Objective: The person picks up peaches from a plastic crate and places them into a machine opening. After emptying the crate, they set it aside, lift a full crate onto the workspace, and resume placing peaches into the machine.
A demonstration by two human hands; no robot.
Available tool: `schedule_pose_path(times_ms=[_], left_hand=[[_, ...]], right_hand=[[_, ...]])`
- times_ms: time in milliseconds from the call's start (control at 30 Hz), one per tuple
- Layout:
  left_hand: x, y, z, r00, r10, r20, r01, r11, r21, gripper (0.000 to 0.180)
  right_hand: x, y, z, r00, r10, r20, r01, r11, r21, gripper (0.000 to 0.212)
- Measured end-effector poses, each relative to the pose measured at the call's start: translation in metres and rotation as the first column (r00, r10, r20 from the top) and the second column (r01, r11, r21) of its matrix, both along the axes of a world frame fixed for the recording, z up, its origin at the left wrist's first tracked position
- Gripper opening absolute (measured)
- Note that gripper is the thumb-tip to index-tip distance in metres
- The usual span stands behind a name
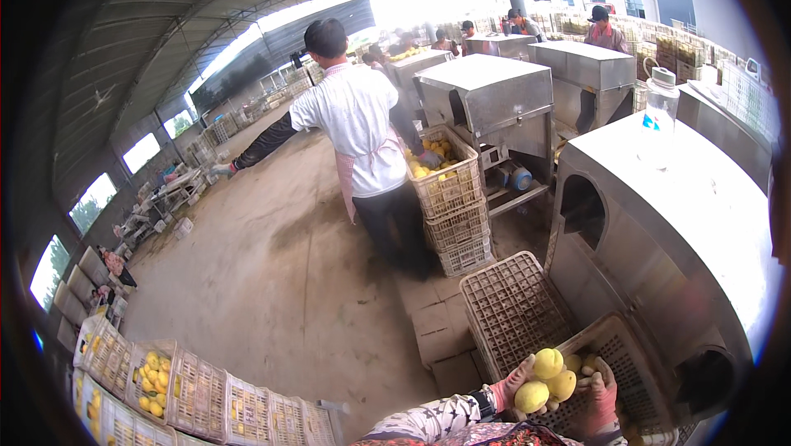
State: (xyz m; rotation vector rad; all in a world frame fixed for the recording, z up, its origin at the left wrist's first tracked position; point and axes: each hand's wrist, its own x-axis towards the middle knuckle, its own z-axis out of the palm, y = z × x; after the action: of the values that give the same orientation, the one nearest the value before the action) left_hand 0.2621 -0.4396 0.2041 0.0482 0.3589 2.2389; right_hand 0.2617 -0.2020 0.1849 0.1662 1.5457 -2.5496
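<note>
While a metal machine (630,215) looms at three o'clock, a plastic crate (634,364) sits at five. Whether my curled right hand (602,401) grips anything, I cannot tell; my left hand (510,383) is wrapped around a cluster of yellow fruits (546,365), also at five o'clock, over the crate and left of the right hand.

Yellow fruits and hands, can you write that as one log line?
gloved left hand: holding yellow fruits | gloved right hand: beside fruits | lattice crate: behind right hand
</note>
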Motion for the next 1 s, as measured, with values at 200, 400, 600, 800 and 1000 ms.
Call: schedule_pose_path(times_ms=[200,400,600,800,1000], left_hand=[[0.019,-0.022,-0.020,0.996,0.084,-0.001,-0.084,0.996,0.031,0.097],[0.049,-0.045,0.014,0.943,0.332,0.020,-0.327,0.935,-0.135,0.092],[0.070,-0.065,0.013,0.929,0.369,-0.026,-0.369,0.918,-0.143,0.095],[0.088,-0.077,0.004,0.930,0.366,-0.033,-0.367,0.921,-0.130,0.093],[0.128,-0.080,0.021,0.927,0.376,-0.003,-0.373,0.918,-0.138,0.092]], right_hand=[[0.051,0.113,-0.200,0.846,0.279,0.454,-0.479,0.026,0.877,0.060],[0.071,0.118,-0.224,0.660,0.380,0.648,-0.597,-0.257,0.760,0.055],[0.078,0.113,-0.226,0.582,0.437,0.686,-0.585,-0.361,0.726,0.050],[0.102,0.113,-0.227,0.514,0.457,0.726,-0.570,-0.450,0.687,0.045],[0.143,0.113,-0.223,0.427,0.499,0.754,-0.538,-0.531,0.655,0.040]])
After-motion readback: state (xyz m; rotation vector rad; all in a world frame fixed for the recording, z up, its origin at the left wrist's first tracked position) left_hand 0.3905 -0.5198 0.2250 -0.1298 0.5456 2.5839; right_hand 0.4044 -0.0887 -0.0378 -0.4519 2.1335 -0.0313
